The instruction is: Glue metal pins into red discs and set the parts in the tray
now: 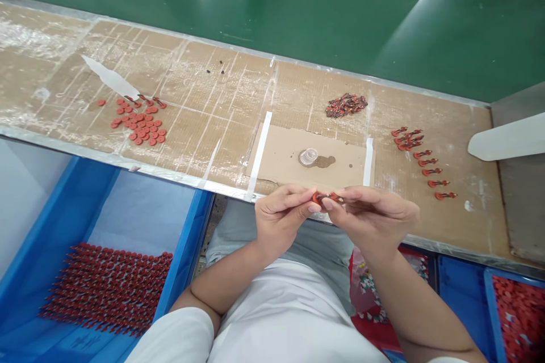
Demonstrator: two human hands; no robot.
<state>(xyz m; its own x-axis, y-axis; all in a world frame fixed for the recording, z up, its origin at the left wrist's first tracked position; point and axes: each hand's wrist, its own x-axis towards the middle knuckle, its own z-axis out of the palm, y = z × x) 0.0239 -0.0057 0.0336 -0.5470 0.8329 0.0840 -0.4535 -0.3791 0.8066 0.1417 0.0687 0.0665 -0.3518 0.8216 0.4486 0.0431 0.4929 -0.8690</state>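
Observation:
Close to the table's front edge, my left hand [281, 214] and my right hand [371, 216] meet over a small red-and-dark figurine [327, 198]. My left fingertips pinch its red round base, while my right thumb and fingers close on the figure end. Just beyond my hands, a small clear cup [308, 156] stands on a taped cardboard sheet [281, 144], beside a brown wet stain. Right of the sheet, several figurines on red bases [432, 172] lie in a loose row. Behind the sheet is a heap of dark-and-red figures [346, 105] that seem to have no bases.
Red discs [142, 125] lie scattered on the left of the table, with a few figurines by a white strip [110, 78]. A blue bin [187, 238] at lower left holds dense rows of figurines. Another blue bin [489, 300] of red pieces stands lower right. A green surface [298, 11] runs behind.

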